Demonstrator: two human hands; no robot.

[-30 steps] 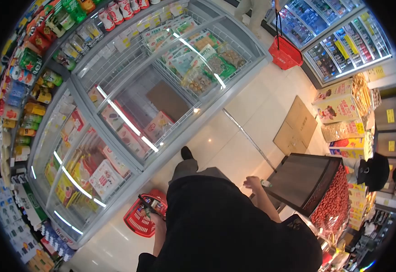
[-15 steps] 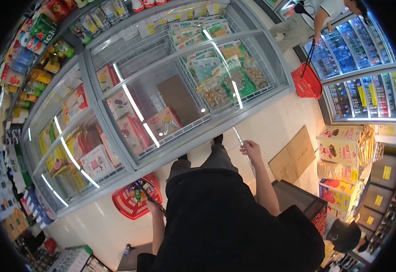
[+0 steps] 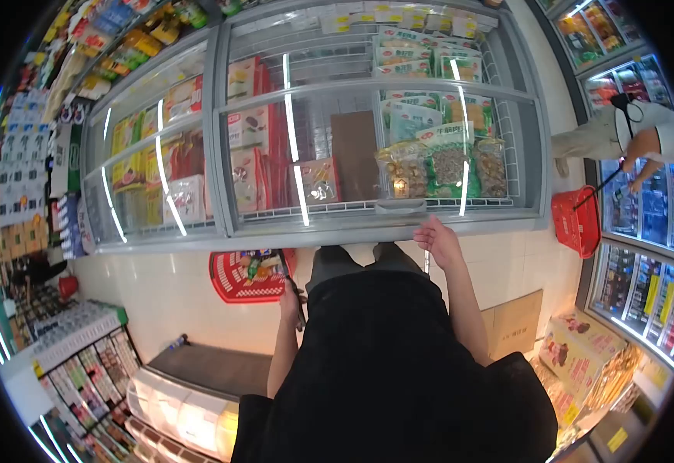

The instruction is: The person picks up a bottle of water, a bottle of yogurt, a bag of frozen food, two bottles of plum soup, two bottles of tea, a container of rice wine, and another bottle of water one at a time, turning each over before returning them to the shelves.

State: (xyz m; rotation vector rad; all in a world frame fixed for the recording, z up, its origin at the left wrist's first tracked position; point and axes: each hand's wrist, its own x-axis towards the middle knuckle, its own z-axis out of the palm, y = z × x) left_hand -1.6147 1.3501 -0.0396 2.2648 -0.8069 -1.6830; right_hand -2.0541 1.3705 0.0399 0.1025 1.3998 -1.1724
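Note:
My left hand (image 3: 289, 302) is closed around the dark handle of a red shopping basket (image 3: 248, 297), which hangs at my left side with several small colourful packages (image 3: 260, 266) inside. My right hand (image 3: 439, 241) is at the front edge of a glass-topped chest freezer (image 3: 337, 231), fingers loosely bent and apart, nothing in them. Its fingertips are just below the recessed lid handle (image 3: 400, 207). Under the glass lie green-and-white frozen food bags (image 3: 449, 166), a brown cardboard piece (image 3: 354, 154) and red-and-white boxes (image 3: 248, 131).
On the right, a person in a light shirt (image 3: 661, 131) carries another red basket (image 3: 576, 220) beside upright drink coolers (image 3: 638, 208). Flattened cardboard (image 3: 511, 324) lies on the floor near stacked snack cartons (image 3: 576, 343). Shelves of bottles (image 3: 140, 46) run along the back left.
My view has turned to the right, so the freezer now lies straight ahead. My right hand has come up to the freezer's front edge; the left still holds the basket.

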